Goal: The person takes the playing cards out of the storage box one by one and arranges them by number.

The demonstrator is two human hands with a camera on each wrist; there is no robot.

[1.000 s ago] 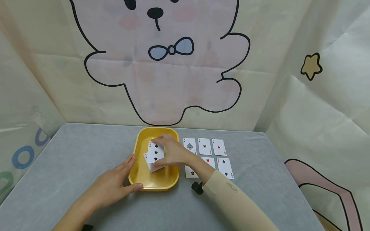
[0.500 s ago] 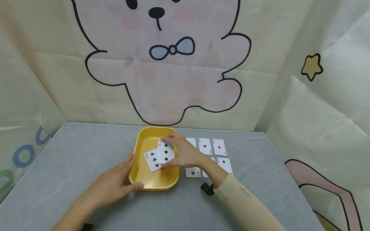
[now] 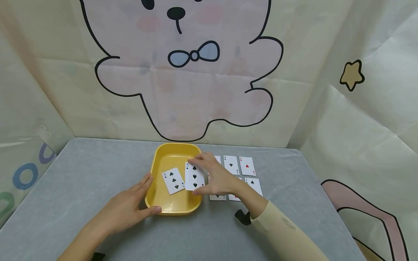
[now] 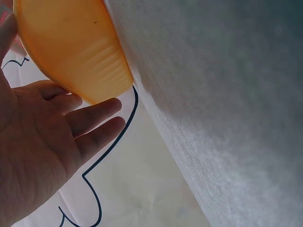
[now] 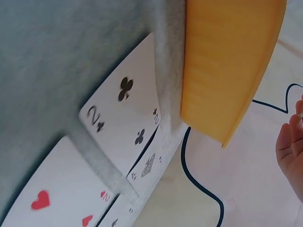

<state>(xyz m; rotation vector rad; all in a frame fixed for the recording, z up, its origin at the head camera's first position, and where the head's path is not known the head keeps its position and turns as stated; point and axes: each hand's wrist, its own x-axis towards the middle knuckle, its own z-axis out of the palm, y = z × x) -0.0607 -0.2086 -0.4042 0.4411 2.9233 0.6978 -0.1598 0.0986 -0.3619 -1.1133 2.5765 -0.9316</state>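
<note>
In the head view my right hand [image 3: 218, 177] pinches a three of spades playing card [image 3: 193, 177] between thumb and fingers, over the right side of a yellow tray [image 3: 174, 206]. A three of clubs [image 3: 173, 180] lies tilted inside the tray, just left of the held card. My left hand [image 3: 128, 208] rests against the tray's left side, its thumb at the near corner. The left wrist view has the left hand [image 4: 42, 132] with fingers extended along the tray's outer wall [image 4: 75, 47]. Only part of the right hand [image 5: 291, 146] enters the right wrist view.
Two rows of face-up cards lie right of the tray: ace of clubs [image 3: 231, 165] and ace of hearts [image 3: 247, 166] behind, two of spades [image 3: 254, 185] in front. Two of clubs [image 5: 125, 99], two of hearts [image 5: 57, 189] and ace of spades [image 5: 147, 165] show in the right wrist view.
My right hand has drawn the three of spades rightward, off the three of clubs and toward the tray's right rim. The left hand has stayed in place.
</note>
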